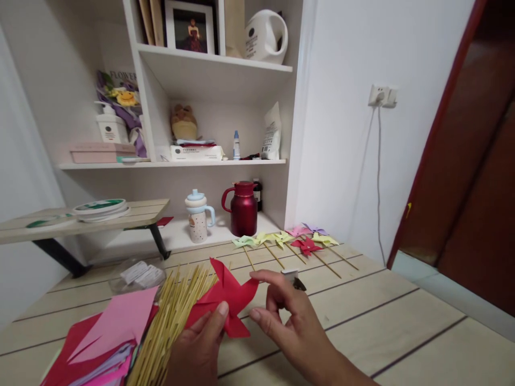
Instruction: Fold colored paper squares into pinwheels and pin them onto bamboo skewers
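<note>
Left hand (pixel 199 346): at the bottom edge, thumb pressed on the middle of the red paper pinwheel (pixel 227 300), fingers under it, gripping it.
Right hand (pixel 287 321): just right of the pinwheel, index fingertip touching its right blade, thumb close below; fingers loosely curled, nothing gripped.
Red paper pinwheel: held just above the surface (pixel 382 321), between both hands, blades folded to the centre, no stick seen on it.
Bamboo sticks (pixel 169 316): loose bundle lying left of the pinwheel, partly under it, fanning away from the camera.
Coloured paper sheets (pixel 108 332): pink and red stack at lower left, touching the sticks.
Small dark-and-white object (pixel 293 277): behind the right hand, mostly hidden; kind unclear.
Clear plastic bag (pixel 139 273): beyond the paper, flat on the surface.
Finished pinwheels (pixel 287 241): row on sticks at the far edge, green, yellow, pink, red and purple.
Red jug (pixel 242 208): on the low shelf behind, beside a speckled cup (pixel 197 217).
White kettle (pixel 265 36): top shelf.
</note>
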### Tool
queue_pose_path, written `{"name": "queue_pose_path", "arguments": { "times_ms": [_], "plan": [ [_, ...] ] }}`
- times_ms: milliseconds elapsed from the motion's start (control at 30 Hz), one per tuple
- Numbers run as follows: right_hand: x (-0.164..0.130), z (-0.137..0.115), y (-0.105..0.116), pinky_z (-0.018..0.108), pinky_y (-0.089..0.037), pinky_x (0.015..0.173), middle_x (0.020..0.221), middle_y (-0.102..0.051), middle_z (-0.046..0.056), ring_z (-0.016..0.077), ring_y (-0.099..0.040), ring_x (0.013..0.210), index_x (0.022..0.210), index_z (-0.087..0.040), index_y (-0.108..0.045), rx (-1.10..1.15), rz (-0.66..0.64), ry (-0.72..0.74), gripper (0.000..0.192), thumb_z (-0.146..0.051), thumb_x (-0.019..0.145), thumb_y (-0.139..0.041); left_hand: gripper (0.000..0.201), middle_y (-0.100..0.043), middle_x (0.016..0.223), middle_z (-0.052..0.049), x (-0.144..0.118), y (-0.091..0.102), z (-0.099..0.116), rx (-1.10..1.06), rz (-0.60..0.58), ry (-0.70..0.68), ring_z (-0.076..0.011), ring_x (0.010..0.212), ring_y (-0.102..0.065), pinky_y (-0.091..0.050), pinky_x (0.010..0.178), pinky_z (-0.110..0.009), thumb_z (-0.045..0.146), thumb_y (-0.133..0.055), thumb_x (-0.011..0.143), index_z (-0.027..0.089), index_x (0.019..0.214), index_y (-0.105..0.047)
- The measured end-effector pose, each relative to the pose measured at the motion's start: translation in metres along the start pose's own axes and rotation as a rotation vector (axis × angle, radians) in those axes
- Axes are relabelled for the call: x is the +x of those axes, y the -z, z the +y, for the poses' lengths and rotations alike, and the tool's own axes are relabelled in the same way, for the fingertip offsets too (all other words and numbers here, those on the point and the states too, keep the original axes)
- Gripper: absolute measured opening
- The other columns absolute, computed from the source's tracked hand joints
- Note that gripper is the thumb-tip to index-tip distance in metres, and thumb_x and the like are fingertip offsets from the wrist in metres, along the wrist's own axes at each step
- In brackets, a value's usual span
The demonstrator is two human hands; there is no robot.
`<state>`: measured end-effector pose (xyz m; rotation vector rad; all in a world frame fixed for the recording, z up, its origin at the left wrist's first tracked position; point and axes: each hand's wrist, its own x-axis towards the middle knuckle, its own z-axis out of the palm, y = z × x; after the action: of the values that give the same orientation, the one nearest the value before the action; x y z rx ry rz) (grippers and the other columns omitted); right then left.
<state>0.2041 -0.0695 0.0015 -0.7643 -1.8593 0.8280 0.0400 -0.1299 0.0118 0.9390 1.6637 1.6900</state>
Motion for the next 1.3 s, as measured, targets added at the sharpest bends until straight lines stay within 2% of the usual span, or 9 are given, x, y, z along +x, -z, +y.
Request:
{"name": "queue_pose_path", "arguments": {
  "times_ms": [100,167,300,400,567,733,967,1067,1300],
  "plan": [
    [-0.001,-0.001,0.0,0.025,-0.04,0.058,0.066,-0.053,-0.005,0.0137,-0.052,0.06,0.117,-0.027,-0.063,-0.013,-0.004,0.065,0.032,-0.034,0.086,-0.066,0.024,-0.081,0.083,-0.006,0.0,0.004,0.005,0.109,-0.126,0.046,-0.0301,0.086,-0.074,-0.057,0.086,-0.035,0.052,-0.074,0.063,0.029,0.064,-0.08],
    [-0.002,-0.001,0.0,0.025,-0.041,0.058,0.067,-0.054,-0.004,0.0137,-0.052,0.061,0.111,-0.025,-0.066,0.004,-0.016,0.103,0.026,-0.034,0.086,-0.065,0.022,-0.081,0.081,-0.005,0.0,0.006,0.007,0.119,-0.149,0.062,-0.0303,0.088,-0.073,-0.055,0.091,-0.036,0.051,-0.074,0.062,0.029,0.064,-0.08],
    [-0.001,-0.003,-0.001,0.024,-0.038,0.054,0.057,-0.046,-0.006,0.0126,-0.046,0.054,0.102,-0.024,-0.069,-0.017,-0.019,0.114,0.021,-0.037,0.085,-0.067,0.025,-0.08,0.079,-0.006,0.004,0.005,-0.002,0.026,-0.205,0.181,-0.0324,0.091,-0.073,-0.056,0.087,-0.038,0.049,-0.081,0.056,0.026,0.067,-0.08],
    [-0.001,-0.003,-0.002,0.024,-0.035,0.052,0.055,-0.042,-0.007,0.0116,-0.042,0.051,0.098,-0.024,-0.07,-0.014,0.005,0.087,0.019,-0.037,0.084,-0.069,0.028,-0.081,0.082,-0.006,0.006,0.004,-0.01,-0.019,-0.199,0.218,-0.033,0.098,-0.072,-0.056,0.087,-0.039,0.049,-0.081,0.057,0.025,0.071,-0.08],
    [0.001,-0.003,-0.003,0.023,-0.034,0.05,0.05,-0.039,-0.009,0.0107,-0.039,0.048,0.087,-0.023,-0.071,0.008,0.067,0.058,0.012,-0.032,0.08,-0.072,0.024,-0.08,0.077,-0.006,0.008,0.003,-0.012,-0.014,-0.273,0.26,-0.0297,0.084,-0.074,-0.058,0.076,-0.034,0.044,-0.083,0.057,0.023,0.067,-0.079],
    [0.003,-0.002,-0.007,0.023,-0.035,0.05,0.05,-0.042,-0.007,0.0104,-0.041,0.048,0.076,-0.02,-0.071,0.004,0.09,0.082,0.011,-0.03,0.078,-0.074,0.026,-0.079,0.07,-0.006,0.007,0.001,-0.018,0.018,-0.207,0.245,-0.0315,0.087,-0.074,-0.058,0.079,-0.035,0.044,-0.083,0.059,0.022,0.072,-0.08],
    [0.003,-0.006,-0.006,0.025,-0.037,0.054,0.057,-0.057,-0.001,0.0128,-0.05,0.056,0.069,-0.02,-0.071,-0.002,0.065,0.146,0.018,-0.028,0.085,-0.067,0.019,-0.081,0.079,-0.005,0.014,0.006,-0.021,-0.034,-0.232,0.305,-0.0323,0.093,-0.074,-0.06,0.082,-0.036,0.034,-0.087,0.052,0.024,0.065,-0.079],
    [0.002,-0.007,-0.006,0.025,-0.036,0.053,0.056,-0.055,-0.002,0.0126,-0.049,0.055,0.066,-0.02,-0.07,-0.007,0.073,0.136,0.02,-0.027,0.085,-0.067,0.021,-0.081,0.082,-0.005,0.015,0.005,-0.024,-0.012,-0.25,0.297,-0.0334,0.099,-0.073,-0.06,0.086,-0.036,0.034,-0.088,0.051,0.025,0.068,-0.08],
    [0.001,-0.005,-0.008,0.023,-0.033,0.05,0.053,-0.049,-0.004,0.0106,-0.044,0.051,0.062,-0.019,-0.064,-0.021,0.1,0.091,0.019,-0.022,0.081,-0.066,0.027,-0.081,0.081,-0.004,0.007,-0.003,-0.031,0.096,-0.116,0.227,-0.0338,0.094,-0.074,-0.058,0.082,-0.04,0.049,-0.082,0.058,0.027,0.073,-0.081]
  ]
}}
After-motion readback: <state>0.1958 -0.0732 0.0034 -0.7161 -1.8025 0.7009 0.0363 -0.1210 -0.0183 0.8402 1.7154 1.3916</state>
